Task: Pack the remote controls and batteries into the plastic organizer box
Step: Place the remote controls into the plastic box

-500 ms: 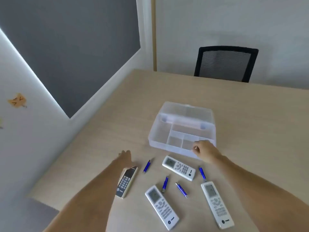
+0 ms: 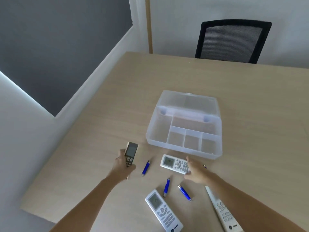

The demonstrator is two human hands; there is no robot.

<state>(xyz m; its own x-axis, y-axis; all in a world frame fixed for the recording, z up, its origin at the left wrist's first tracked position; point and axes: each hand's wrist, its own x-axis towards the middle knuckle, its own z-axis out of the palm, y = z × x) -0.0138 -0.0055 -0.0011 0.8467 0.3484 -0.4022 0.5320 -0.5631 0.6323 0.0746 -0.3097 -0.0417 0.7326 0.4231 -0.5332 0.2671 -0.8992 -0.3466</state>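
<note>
The left hand is clamped around a dark remote, lifted clear of the table with its screen end pointing far, toward the box, probably so it can go in lengthwise. The right hand is closing on the right end of a white remote that lies flat just near of the box; thumb and fingers bracket its edges, though whether they have actually pinched it is hard to tell from this angle. The plastic organizer box sits open in the middle of the table, lid tipped back on the far side, all compartments bare: a long one on the left, a wide one at the far side, three small ones along the near wall, which look suited to the batteries. Three blue batteries lie loose between the hands and nearer, a fourth peeks out behind the right wrist. Two more white remotes wait at the near edge, one under the right forearm.
</note>
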